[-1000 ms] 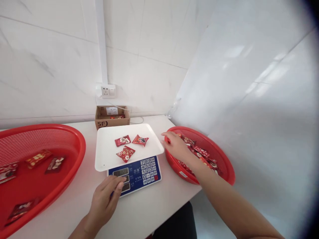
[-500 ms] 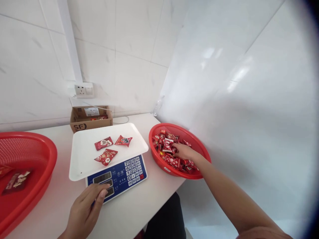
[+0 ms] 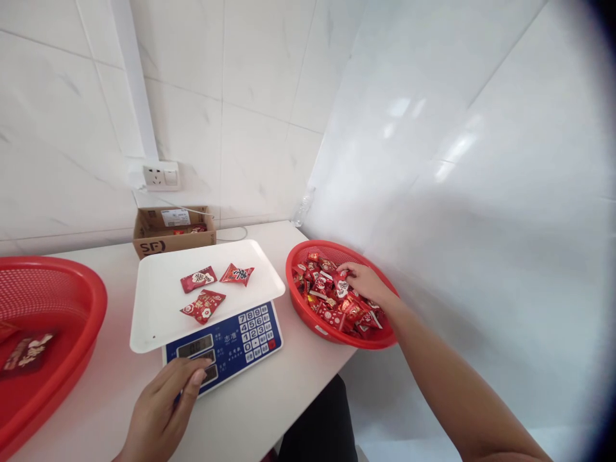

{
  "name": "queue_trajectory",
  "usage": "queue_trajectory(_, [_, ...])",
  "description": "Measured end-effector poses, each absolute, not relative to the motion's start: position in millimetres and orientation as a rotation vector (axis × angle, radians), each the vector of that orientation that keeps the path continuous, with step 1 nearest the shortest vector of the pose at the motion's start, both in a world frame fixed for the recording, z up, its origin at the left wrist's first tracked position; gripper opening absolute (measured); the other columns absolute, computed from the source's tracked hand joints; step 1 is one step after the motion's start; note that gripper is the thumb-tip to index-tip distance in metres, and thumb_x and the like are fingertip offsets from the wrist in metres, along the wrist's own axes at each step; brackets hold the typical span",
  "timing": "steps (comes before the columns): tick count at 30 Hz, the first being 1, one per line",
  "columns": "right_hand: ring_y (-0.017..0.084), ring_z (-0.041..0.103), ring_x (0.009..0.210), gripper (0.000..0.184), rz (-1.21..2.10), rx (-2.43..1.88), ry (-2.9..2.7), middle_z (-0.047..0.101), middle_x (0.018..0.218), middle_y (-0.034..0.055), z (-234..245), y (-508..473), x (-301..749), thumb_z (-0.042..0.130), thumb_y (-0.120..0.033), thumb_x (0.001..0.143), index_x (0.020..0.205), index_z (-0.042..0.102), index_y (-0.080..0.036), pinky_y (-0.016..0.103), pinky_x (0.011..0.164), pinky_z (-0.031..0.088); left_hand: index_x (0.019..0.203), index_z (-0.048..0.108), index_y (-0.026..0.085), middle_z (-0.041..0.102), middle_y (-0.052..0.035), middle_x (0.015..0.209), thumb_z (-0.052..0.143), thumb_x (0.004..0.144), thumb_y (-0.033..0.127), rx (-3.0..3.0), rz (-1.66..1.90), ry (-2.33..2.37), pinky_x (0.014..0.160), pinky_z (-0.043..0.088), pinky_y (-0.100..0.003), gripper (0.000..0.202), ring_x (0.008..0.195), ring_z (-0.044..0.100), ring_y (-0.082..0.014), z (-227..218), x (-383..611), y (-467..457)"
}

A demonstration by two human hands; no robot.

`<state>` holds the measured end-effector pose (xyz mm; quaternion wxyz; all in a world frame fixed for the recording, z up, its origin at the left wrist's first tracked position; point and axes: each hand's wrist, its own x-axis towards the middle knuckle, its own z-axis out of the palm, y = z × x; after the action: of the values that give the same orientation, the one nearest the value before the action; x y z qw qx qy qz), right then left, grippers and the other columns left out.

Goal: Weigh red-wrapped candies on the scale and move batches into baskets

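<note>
My left hand (image 3: 166,399) rests at the lower edge of the digital scale (image 3: 231,345), fingertips over the display windows, holding nothing. Three small red wrapped packets (image 3: 205,306) lie on the scale's white tray (image 3: 158,282). To the right, my right hand (image 3: 368,282) reaches into a red plastic basket (image 3: 380,273) filled with similar wrapped packets. Its fingers are closed at the edge of a red packet with a white printed patch (image 3: 342,286), near the top of the pile. Part of the grip is hidden behind the fingers.
A second red basket (image 3: 94,301) stands at the left with a few packets inside. Behind the scale is an open cardboard box (image 3: 185,242) against the tiled wall. A clear plastic bottle (image 3: 303,208) stands in the back corner, and a wall socket (image 3: 161,176) is above the box.
My right hand has risen from deeper in the pile toward the basket's back, and a packet with a white patch now shows at its fingers. The left hand stays at the scale's display.
</note>
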<state>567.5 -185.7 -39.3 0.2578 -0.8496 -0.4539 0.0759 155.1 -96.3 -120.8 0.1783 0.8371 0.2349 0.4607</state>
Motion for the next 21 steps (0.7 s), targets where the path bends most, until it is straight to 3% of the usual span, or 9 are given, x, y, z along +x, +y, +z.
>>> queue_trajectory(5, [0.018,0.062,0.09,0.024,0.088,-2.17,-1.118,0.068,0.101,0.0019,-39,-177,572,0.049,-0.024,0.073,0.094,0.061,-0.023,0.031,0.082,0.045,0.087,0.066,0.02,0.07,-0.0028,0.073,0.046,0.091,0.036,2.354,1.292,0.674,0.055,0.051,-0.016,0.025,0.063,0.067,-0.0128,-121,154,-97])
queue_trajectory(11, [0.021,0.059,0.098,0.02,0.086,-2.099,-1.005,0.066,0.102,0.004,-40,-169,574,0.053,-0.027,0.072,0.09,0.059,-0.022,0.04,0.092,0.042,0.091,0.065,0.02,0.07,-0.0027,0.076,0.047,0.09,0.032,2.325,1.279,0.663,0.057,0.051,-0.017,0.021,0.064,0.067,-0.0129,-129,152,-96])
queue_trajectory(18, [0.019,0.064,0.066,0.016,0.374,-1.992,-0.816,0.066,0.076,0.0024,-48,-162,563,0.045,-0.023,0.074,0.089,0.05,-0.025,0.036,0.06,0.054,0.09,0.065,0.02,0.07,-0.0027,0.074,0.048,0.09,0.031,2.31,1.281,0.669,0.057,0.05,-0.018,0.021,0.064,0.066,-0.0129,-126,152,-96])
queue_trajectory(21, [0.02,0.066,0.067,0.012,0.46,-1.919,-0.841,0.066,0.075,0.0032,-43,-155,546,0.046,-0.024,0.075,0.087,0.049,-0.025,0.036,0.057,0.054,0.089,0.065,0.02,0.069,-0.0031,0.073,0.047,0.09,0.03,2.307,1.282,0.664,0.057,0.05,-0.018,0.021,0.063,0.066,-0.0131,-121,153,-98])
